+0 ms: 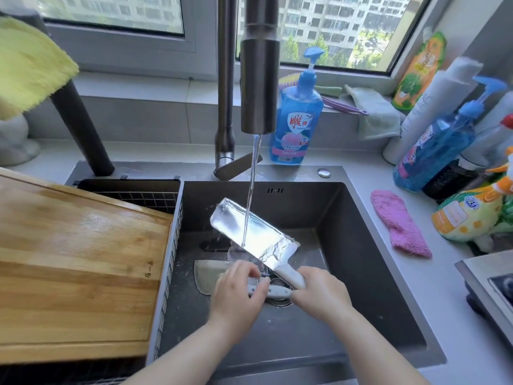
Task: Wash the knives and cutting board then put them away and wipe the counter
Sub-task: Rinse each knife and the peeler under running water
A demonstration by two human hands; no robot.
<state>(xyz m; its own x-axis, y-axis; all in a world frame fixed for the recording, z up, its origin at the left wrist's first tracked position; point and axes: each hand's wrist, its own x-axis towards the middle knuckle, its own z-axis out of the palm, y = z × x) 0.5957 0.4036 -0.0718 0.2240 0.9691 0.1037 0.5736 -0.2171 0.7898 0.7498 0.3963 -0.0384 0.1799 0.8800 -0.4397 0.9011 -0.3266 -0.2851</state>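
Window (111, 12) spans the rear wall, grey-framed, with strong daylight entering. High-rise apartment blocks (319, 20) and trees (294, 48) are visible outside. A pale sill (138, 84) runs below the glass, above a band of light grey wall tiles (155, 120). The counter (361, 173) is light grey, wet near the faucet base. A dark steel sink (361, 245) is set into it. A tall dark faucet (259, 79) is running. Hob edge (485, 287) at far right.
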